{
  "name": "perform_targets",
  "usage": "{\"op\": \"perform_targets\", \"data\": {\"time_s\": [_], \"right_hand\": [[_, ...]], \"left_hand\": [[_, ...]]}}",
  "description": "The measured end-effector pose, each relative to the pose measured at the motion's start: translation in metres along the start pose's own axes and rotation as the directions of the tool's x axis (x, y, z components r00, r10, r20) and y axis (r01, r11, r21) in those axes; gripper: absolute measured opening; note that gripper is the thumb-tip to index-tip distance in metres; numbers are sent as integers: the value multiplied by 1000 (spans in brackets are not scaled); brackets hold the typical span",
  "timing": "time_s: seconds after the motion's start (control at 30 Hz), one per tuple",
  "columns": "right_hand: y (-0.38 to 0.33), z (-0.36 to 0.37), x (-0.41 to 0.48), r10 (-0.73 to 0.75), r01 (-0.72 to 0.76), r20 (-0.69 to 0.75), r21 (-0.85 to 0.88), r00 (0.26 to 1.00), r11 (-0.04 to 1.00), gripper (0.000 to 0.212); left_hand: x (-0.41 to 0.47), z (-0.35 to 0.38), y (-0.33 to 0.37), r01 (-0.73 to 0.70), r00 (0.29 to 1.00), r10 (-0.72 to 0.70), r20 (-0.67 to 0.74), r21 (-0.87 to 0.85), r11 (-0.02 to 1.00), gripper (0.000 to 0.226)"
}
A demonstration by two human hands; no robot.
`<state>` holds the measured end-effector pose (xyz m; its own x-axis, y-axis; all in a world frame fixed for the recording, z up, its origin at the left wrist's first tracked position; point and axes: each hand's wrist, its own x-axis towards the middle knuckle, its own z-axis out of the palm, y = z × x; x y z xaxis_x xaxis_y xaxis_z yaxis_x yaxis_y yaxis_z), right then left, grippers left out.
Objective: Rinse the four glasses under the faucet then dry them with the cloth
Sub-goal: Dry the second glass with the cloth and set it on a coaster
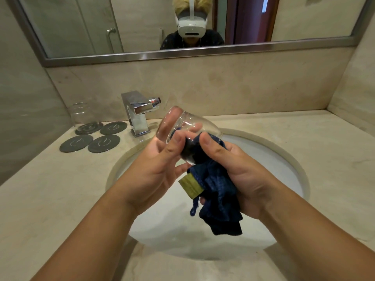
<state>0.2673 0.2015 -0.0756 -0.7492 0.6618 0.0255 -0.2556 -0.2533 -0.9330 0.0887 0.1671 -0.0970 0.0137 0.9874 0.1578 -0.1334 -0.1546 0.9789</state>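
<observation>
Here cloth (217,191) and right hand (243,171) hide the glass (182,122) mouth.

Bare forearms (97,226), white boxy headset (191,27) w/ white top strap (191,5), dark top (172,40), latter seen in reflection

glass (182,122): clear, glossy | cloth (217,191): dk blue, matt, ribbed weave | faucet (140,113): polished chrome metal | counter (60,189): beige stone, smooth | coasters (91,138): grey, matt
</observation>
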Motion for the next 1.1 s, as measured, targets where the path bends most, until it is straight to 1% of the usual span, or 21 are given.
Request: {"op": "perform_targets", "data": {"time_s": [0.07, 0.13, 0.23, 0.33, 0.37, 0.43, 0.47, 0.5, 0.6, 0.67, 0.77, 0.83, 0.93, 0.97, 1.1], "right_hand": [[1, -1, 1, 9, -10, 2, 35, 1000, 999, 41], [3, -2, 2, 7, -6, -26, 57, 1000, 998, 39], [4, -1, 4, -39, 42, -88, 42, 995, 998, 37], [6, -1, 6, -139, 129, -164, -74, 977, 989, 36], [6, -2, 6, -165, 145, -184, -120, 969, 982, 36], [7, -4, 6, -180, 149, -196, -166, 964, 975, 37], [7, -4, 6, -172, 142, -192, -161, 966, 977, 39], [6, -4, 6, -154, 130, -185, -135, 970, 982, 41], [2, -3, 4, -71, 73, -153, 6, 986, 997, 53], [-1, -3, 4, -31, 38, -139, 52, 990, 998, 60], [0, -3, 5, -37, 47, -181, 49, 983, 998, 61], [2, -3, 6, -67, 69, -205, 3, 977, 998, 49], [4, -2, 6, -71, 64, -202, -39, 977, 997, 33], [3, -1, 5, -65, 60, -190, -31, 980, 998, 33], [-1, 0, 2, -46, 51, -130, 33, 991, 998, 53]], "left_hand": [[1, -2, 0, 10, 1000, -9, 24, -13, 1000, 114], [2, -2, -1, 0, 1000, -1, 28, 4, 1000, 120], [5, 1, -3, -36, 997, 42, -57, 93, 995, 113], [7, 4, -3, -9, 985, 39, -168, 175, 985, 124], [7, 4, -4, -6, 980, 40, -193, 177, 984, 113], [7, 5, -6, -7, 976, 40, -213, 156, 988, 77], [6, 5, -7, 6, 976, 26, -217, 145, 989, 68], [6, 5, -7, 11, 974, 21, -225, 139, 990, 65], [5, 5, -6, 3, 979, 27, -204, 146, 989, 65], [3, 6, -4, 0, 984, 28, -179, 154, 988, 67], [2, 8, -2, -12, 987, 35, -154, 145, 989, 58], [2, 8, -3, -20, 987, 39, -155, 123, 992, 55], [2, 11, -3, -33, 985, 58, -162, 151, 988, 66], [2, 11, -4, -40, 984, 68, -167, 166, 985, 67], [3, 9, -7, -61, 982, 92, -162, 188, 980, 64]]}}
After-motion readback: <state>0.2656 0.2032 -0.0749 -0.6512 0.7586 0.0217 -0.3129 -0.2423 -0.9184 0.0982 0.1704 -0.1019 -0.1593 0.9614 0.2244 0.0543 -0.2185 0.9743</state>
